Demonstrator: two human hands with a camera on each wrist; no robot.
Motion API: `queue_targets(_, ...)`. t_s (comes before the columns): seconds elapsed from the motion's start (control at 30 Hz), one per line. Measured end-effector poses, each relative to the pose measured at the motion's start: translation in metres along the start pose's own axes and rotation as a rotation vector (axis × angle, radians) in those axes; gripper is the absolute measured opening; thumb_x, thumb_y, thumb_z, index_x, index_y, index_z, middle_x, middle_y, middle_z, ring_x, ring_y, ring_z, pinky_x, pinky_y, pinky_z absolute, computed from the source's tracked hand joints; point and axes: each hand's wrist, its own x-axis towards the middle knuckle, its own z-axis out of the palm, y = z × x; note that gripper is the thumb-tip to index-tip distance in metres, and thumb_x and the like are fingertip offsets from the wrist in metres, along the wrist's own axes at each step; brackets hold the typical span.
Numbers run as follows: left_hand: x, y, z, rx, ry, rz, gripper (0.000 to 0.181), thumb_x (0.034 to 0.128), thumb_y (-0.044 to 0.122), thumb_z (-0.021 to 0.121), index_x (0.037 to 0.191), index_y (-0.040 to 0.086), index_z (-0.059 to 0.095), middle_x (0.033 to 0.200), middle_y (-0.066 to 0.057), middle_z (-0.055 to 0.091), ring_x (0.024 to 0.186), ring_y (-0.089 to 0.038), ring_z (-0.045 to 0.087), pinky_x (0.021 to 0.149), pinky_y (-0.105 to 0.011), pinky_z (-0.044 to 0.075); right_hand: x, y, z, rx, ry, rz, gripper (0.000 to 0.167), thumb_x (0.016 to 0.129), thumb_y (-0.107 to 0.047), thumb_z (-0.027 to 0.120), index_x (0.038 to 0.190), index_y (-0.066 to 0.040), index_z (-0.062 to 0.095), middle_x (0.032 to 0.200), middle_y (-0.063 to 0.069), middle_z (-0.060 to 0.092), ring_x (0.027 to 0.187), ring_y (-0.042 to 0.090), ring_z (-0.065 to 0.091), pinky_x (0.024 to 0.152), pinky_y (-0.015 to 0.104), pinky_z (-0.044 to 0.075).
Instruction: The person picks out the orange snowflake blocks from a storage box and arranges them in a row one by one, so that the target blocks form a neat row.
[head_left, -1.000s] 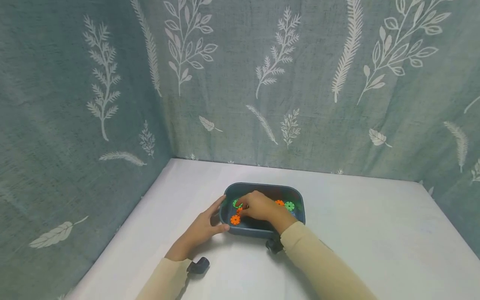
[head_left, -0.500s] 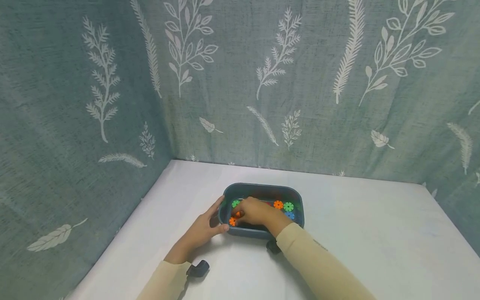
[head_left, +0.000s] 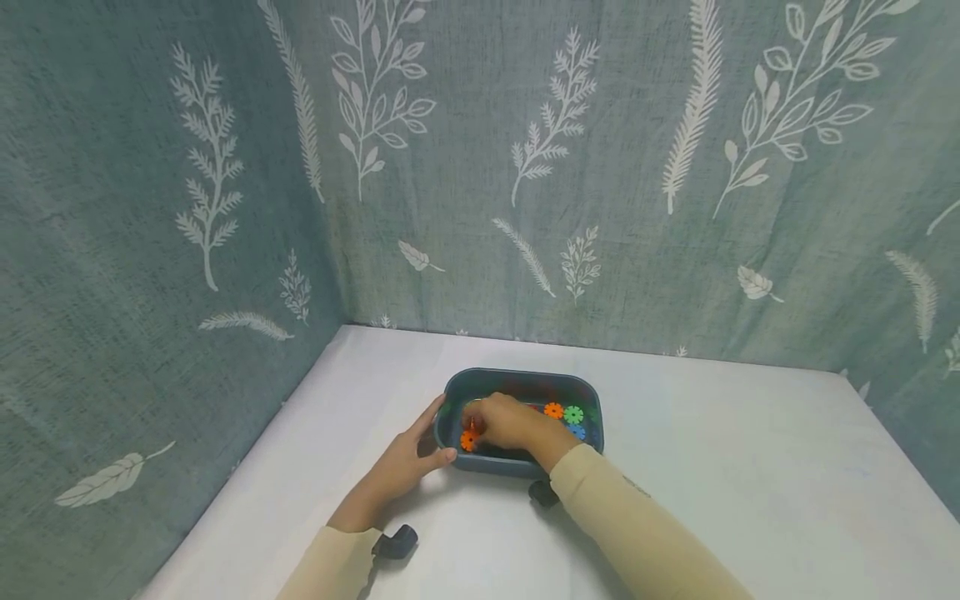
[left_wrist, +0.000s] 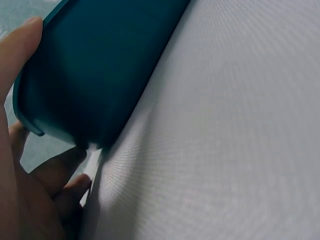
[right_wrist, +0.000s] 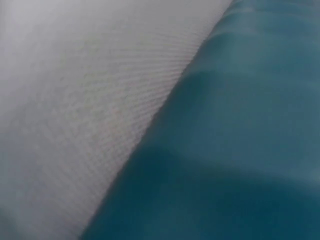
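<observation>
A dark teal plastic tub (head_left: 491, 465) stands on the white cloth, with small notched discs inside. My left hand (head_left: 397, 467) grips its left end, thumb on the near rim and fingers along the end wall; the left wrist view shows the thumb (left_wrist: 22, 47) on the tub's edge. My right hand (head_left: 510, 421) reaches into the tub's left part, fingers bent down around an orange-red piece at the fingertips, mostly hidden. Just below those fingertips lies an orange disc (head_left: 468, 442). The right wrist view shows only the tub's outer wall (right_wrist: 240, 150) and cloth.
In the tub's right part lie another orange disc (head_left: 553, 410), a green disc (head_left: 573, 414) and a blue disc (head_left: 576, 432). White cloth (head_left: 750, 467) covers the table. A leaf-patterned curtain (head_left: 465, 167) hangs behind and at the left.
My right hand has shifted slightly left within the tub, and its fingers now cover the green disc at the left. The left hand keeps its hold on the tub's end.
</observation>
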Motion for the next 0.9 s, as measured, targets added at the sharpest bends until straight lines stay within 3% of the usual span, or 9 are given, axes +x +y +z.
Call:
queue_targets(0.3,0.003,0.0,0.004,0.013,0.003,-0.031,0.084,0.0877,0.047,0.07,0.154,0.042,0.019,0.15,-0.013,0.041,0.135,-0.036,0.04,0.105,-0.067,0.023,-0.006,0.009,-0.005,0.024,-0.021,0.005,0.018,0.087,-0.017,0.076,0.103,-0.021,0.07,0.091,-0.012,0.067,0.076,0.004,0.061,0.07,0.021,0.051)
queue_targets(0.5,0.002,-0.004,0.005,0.03,0.016,-0.034,0.083,0.0885,0.046,0.069,0.155,0.038,0.02,0.148,-0.014,0.043,0.134,-0.036,0.041,0.105,-0.067,0.023,-0.013,0.014,-0.004,0.163,-0.051,0.065,0.019,0.088,-0.016,0.075,0.104,-0.022,0.069,0.086,-0.013,0.066,0.074,0.003,0.062,0.067,0.021,0.052)
queue_targets(0.67,0.001,-0.002,0.003,0.042,0.011,-0.065,0.085,0.0876,0.048,0.069,0.155,0.038,0.019,0.15,-0.015,0.04,0.136,-0.037,0.038,0.106,-0.068,0.021,-0.025,0.023,-0.01,0.279,-0.022,0.103,0.022,0.086,-0.017,0.076,0.106,-0.021,0.068,0.08,-0.012,0.068,0.072,0.005,0.064,0.065,0.025,0.053)
queue_targets(0.9,0.003,-0.001,0.004,0.046,0.021,-0.081,0.086,0.0857,0.051,0.07,0.155,0.038,0.02,0.149,-0.016,0.041,0.136,-0.038,0.037,0.106,-0.068,0.02,-0.046,0.036,-0.023,0.303,0.019,0.127,0.022,0.087,-0.016,0.075,0.108,-0.017,0.068,0.082,-0.01,0.067,0.073,0.009,0.063,0.066,0.028,0.053)
